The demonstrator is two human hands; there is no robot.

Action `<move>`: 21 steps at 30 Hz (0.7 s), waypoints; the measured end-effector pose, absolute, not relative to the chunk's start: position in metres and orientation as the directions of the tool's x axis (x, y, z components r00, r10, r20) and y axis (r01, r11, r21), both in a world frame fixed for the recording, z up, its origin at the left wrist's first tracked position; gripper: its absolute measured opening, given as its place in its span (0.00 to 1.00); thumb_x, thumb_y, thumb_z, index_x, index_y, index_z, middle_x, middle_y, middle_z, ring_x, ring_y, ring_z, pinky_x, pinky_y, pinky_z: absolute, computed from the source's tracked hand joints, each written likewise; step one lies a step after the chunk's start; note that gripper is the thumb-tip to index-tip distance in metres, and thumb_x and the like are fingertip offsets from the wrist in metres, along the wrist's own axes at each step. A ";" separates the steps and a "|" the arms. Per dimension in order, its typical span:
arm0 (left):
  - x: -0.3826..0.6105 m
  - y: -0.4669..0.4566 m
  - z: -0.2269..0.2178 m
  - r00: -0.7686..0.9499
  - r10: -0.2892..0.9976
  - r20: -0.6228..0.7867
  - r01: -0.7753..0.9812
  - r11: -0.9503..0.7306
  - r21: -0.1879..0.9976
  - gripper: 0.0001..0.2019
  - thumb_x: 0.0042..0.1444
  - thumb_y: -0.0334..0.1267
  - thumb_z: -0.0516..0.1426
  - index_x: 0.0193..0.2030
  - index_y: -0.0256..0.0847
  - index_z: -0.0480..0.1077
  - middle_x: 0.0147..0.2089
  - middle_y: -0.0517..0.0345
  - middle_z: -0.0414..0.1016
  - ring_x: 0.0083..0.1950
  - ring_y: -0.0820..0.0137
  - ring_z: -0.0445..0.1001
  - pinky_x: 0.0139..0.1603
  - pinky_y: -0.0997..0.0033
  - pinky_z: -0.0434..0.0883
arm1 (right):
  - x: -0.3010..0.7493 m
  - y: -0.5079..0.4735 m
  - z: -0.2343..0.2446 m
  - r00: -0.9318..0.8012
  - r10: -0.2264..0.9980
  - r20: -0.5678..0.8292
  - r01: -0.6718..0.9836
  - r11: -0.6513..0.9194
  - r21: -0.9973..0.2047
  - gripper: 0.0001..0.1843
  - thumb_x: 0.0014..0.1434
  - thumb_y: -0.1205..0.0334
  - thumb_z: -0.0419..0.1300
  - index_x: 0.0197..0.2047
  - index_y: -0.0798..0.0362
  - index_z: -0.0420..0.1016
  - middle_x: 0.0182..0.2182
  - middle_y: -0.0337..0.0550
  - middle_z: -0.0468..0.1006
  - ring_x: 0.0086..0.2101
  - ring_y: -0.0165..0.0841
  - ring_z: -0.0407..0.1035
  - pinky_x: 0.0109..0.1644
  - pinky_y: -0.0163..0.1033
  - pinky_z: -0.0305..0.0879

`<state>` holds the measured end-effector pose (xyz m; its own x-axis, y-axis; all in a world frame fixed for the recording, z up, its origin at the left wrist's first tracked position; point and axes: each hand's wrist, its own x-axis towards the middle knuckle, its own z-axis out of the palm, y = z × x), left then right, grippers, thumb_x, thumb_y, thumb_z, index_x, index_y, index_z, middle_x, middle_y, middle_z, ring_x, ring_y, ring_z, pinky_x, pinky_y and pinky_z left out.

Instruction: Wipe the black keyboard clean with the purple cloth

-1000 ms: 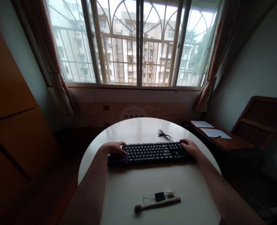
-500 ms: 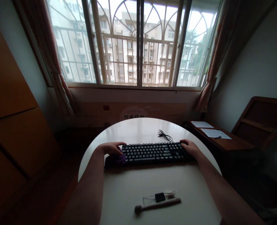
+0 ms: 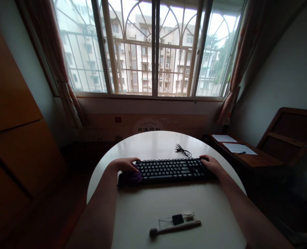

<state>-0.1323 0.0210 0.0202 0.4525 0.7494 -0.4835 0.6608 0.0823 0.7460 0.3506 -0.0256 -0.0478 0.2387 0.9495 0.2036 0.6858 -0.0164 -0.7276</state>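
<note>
A black full-size keyboard point(image 3: 169, 168) lies across the white round table. My left hand point(image 3: 126, 165) is at its left end, fingers closed around a bunched purple cloth point(image 3: 135, 177) that covers the keys there. Part of the cloth is hidden beneath the hand. At the opposite end my right hand point(image 3: 210, 163) grips the keyboard's upper right corner, thumb along the top edge. Behind the keyboard rests its coiled black cable point(image 3: 183, 150). Closer to me lie a toothbrush point(image 3: 175, 227) with a dark bristle head and a small black square piece point(image 3: 178, 219) attached to something whitish.
The white table point(image 3: 143, 204) has a rounded far edge. On the right stands a wooden chair point(image 3: 270, 157) with paper sheets point(image 3: 238, 148) and a pen on its seat. A long printed carton point(image 3: 104, 126) sits below the barred window. Orange-brown cabinets point(image 3: 13, 145) are to the left.
My left hand and the purple cloth have shifted slightly to the right over the keyboard's left end. My right hand keeps its hold on the right end.
</note>
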 end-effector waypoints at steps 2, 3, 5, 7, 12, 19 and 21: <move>-0.135 0.020 0.021 0.474 0.744 -0.471 0.639 0.077 0.765 0.46 0.32 0.40 0.68 0.61 0.42 0.55 0.40 0.55 0.72 0.41 0.61 0.73 0.36 0.71 0.70 | 0.350 -0.026 -0.047 0.240 0.950 0.202 0.688 -0.019 -0.725 0.16 0.49 0.59 0.56 0.42 0.51 0.76 0.42 0.43 0.78 0.45 0.38 0.70 0.52 0.40 0.63; -0.136 0.020 0.022 0.481 0.744 -0.464 0.632 0.073 0.772 0.46 0.32 0.40 0.68 0.61 0.42 0.55 0.39 0.56 0.73 0.41 0.62 0.74 0.36 0.71 0.70 | 0.350 -0.027 -0.047 0.240 0.950 0.200 0.689 -0.022 -0.724 0.16 0.50 0.59 0.55 0.42 0.51 0.76 0.42 0.43 0.78 0.45 0.38 0.70 0.52 0.40 0.63; -0.135 0.019 0.023 0.478 0.744 -0.467 0.630 0.081 0.772 0.46 0.32 0.40 0.68 0.61 0.42 0.56 0.39 0.56 0.73 0.41 0.61 0.74 0.37 0.70 0.71 | 0.350 -0.026 -0.047 0.240 0.951 0.196 0.690 -0.025 -0.724 0.16 0.50 0.59 0.55 0.42 0.50 0.76 0.42 0.43 0.78 0.45 0.38 0.70 0.52 0.40 0.63; -0.133 0.019 0.023 0.460 0.747 -0.481 0.641 0.096 0.762 0.45 0.31 0.41 0.68 0.60 0.42 0.57 0.41 0.54 0.74 0.42 0.59 0.74 0.38 0.69 0.72 | 0.351 -0.026 -0.048 0.238 0.952 0.191 0.689 -0.027 -0.724 0.17 0.50 0.58 0.55 0.42 0.50 0.76 0.42 0.43 0.78 0.45 0.38 0.70 0.52 0.41 0.63; -0.125 0.019 0.022 0.416 0.785 -0.460 0.688 0.060 0.724 0.39 0.31 0.46 0.68 0.54 0.40 0.63 0.44 0.51 0.74 0.45 0.57 0.74 0.39 0.69 0.73 | 0.352 -0.025 -0.049 0.227 0.956 0.188 0.685 -0.020 -0.729 0.17 0.50 0.58 0.55 0.43 0.51 0.76 0.43 0.44 0.78 0.45 0.38 0.70 0.52 0.41 0.63; -0.127 0.019 0.022 0.468 0.742 -0.480 0.625 0.106 0.773 0.44 0.29 0.44 0.69 0.56 0.40 0.58 0.45 0.51 0.73 0.47 0.57 0.73 0.42 0.67 0.72 | 0.354 -0.024 -0.050 0.222 0.959 0.173 0.682 -0.026 -0.731 0.17 0.50 0.58 0.55 0.43 0.50 0.75 0.43 0.44 0.77 0.45 0.39 0.70 0.52 0.42 0.63; -0.129 0.020 0.021 0.475 0.733 -0.487 0.614 0.121 0.780 0.45 0.30 0.44 0.69 0.57 0.40 0.57 0.45 0.51 0.72 0.47 0.57 0.73 0.41 0.67 0.72 | 0.355 -0.023 -0.051 0.221 0.958 0.181 0.680 -0.018 -0.733 0.17 0.50 0.58 0.55 0.43 0.50 0.75 0.43 0.44 0.77 0.45 0.39 0.70 0.52 0.42 0.62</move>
<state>-0.1286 0.0195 0.0210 0.4753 0.7328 -0.4869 0.6136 0.1205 0.7804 0.3548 -0.0234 -0.0513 0.2208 0.9585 0.1806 0.6795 -0.0184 -0.7334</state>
